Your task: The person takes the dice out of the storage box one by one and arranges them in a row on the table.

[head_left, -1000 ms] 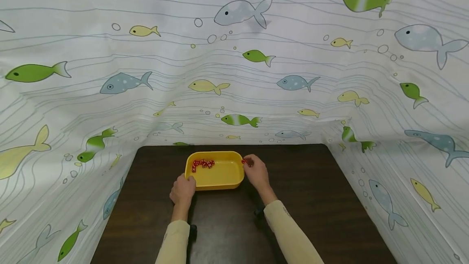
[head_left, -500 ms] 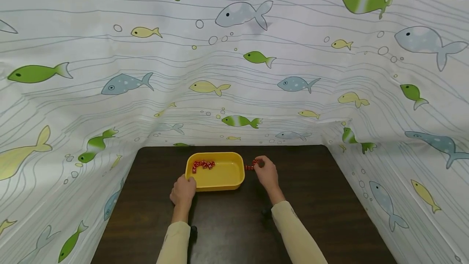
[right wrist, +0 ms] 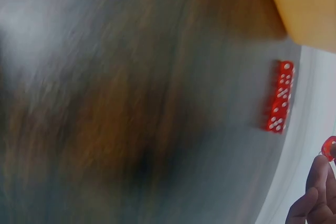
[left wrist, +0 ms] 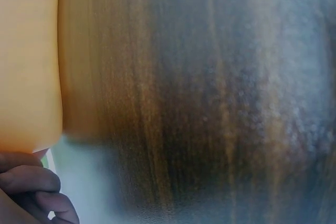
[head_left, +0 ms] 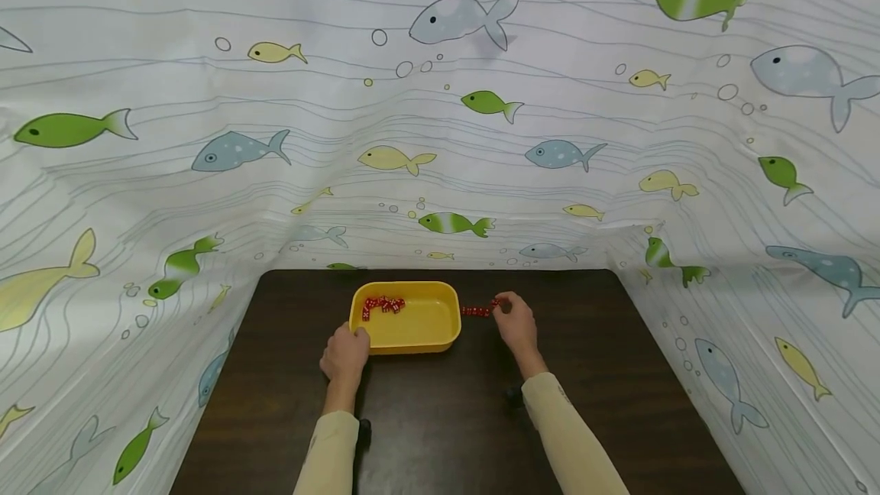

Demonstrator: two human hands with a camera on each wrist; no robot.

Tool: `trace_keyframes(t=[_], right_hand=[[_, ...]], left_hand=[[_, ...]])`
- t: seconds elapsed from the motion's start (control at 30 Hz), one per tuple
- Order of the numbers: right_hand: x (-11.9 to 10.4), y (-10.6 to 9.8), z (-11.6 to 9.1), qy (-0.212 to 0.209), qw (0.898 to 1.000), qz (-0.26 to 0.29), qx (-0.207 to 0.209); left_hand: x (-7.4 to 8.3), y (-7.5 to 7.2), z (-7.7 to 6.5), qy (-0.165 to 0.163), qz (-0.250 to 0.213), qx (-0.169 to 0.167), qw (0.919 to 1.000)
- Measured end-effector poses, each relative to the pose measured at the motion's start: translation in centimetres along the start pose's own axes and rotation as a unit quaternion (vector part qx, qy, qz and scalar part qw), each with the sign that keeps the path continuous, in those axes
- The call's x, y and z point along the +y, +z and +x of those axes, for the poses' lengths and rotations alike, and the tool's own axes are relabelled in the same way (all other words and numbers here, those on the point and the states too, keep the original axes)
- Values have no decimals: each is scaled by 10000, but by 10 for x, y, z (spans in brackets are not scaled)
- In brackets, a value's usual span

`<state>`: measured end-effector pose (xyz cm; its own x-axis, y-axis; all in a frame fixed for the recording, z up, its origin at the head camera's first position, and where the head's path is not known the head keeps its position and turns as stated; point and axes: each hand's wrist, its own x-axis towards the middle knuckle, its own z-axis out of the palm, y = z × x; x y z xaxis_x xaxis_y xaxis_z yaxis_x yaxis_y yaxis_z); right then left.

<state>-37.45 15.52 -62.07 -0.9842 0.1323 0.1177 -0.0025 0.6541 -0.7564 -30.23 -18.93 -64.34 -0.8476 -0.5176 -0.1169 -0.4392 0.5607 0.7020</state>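
A yellow tray [head_left: 426, 336] stands on the dark table, with several red dice [head_left: 385, 304] gathered at its back left. My left hand [head_left: 346, 354] grips the tray's front left corner, thumb over the rim; its curled fingers [left wrist: 31, 179] show below the tray in the left wrist view. To the right of the tray, a straight row of red dice [right wrist: 280, 96] lies on the table. My right hand [head_left: 517, 327] is at the row's right end and pinches a single red die [right wrist: 328, 148] between thumb and fingertips.
The dark wooden table [head_left: 426, 418] reaches back to a white curtain [head_left: 440, 121] printed with fish, which hangs behind it and on both sides. A dark wrist camera [head_left: 513, 396] sits under the right forearm.
My right hand has moved rightward from the tray's right rim, still pinching a die. More of the dice row beside the tray now shows. The left hand stays on the tray corner.
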Motion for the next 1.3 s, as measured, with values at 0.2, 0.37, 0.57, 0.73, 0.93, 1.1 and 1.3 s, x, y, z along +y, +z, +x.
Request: trace_keyframes(t=[0.2, 0.37, 0.57, 0.73, 0.93, 1.1, 1.3], right_hand=[[9, -3, 3, 15, 9993, -367, -88], [10, -2, 4, 9, 9979, -636, -146], [9, 1, 7, 68, 9961, -830, -278], [8, 3, 11, 101, 9944, -971, -398], [9, 3, 11, 163, 9915, -1171, -545], [9, 4, 12, 206, 9899, -1232, -671], [10, 6, 15, 324, 9870, -1353, -809]], left_hand=[[1, 0, 2, -32, 67, 1, 10000], [1, -1, 2, -72, 89, -67, 9999], [1, 0, 3, -63, 93, -72, 9999], [0, 0, 3, 6, 106, -105, 9999], [-1, 1, 3, -12, 100, -99, 9999], [0, 0, 2, -14, 84, -90, 9999], [2, -2, 0, 14, 81, -69, 9999]])
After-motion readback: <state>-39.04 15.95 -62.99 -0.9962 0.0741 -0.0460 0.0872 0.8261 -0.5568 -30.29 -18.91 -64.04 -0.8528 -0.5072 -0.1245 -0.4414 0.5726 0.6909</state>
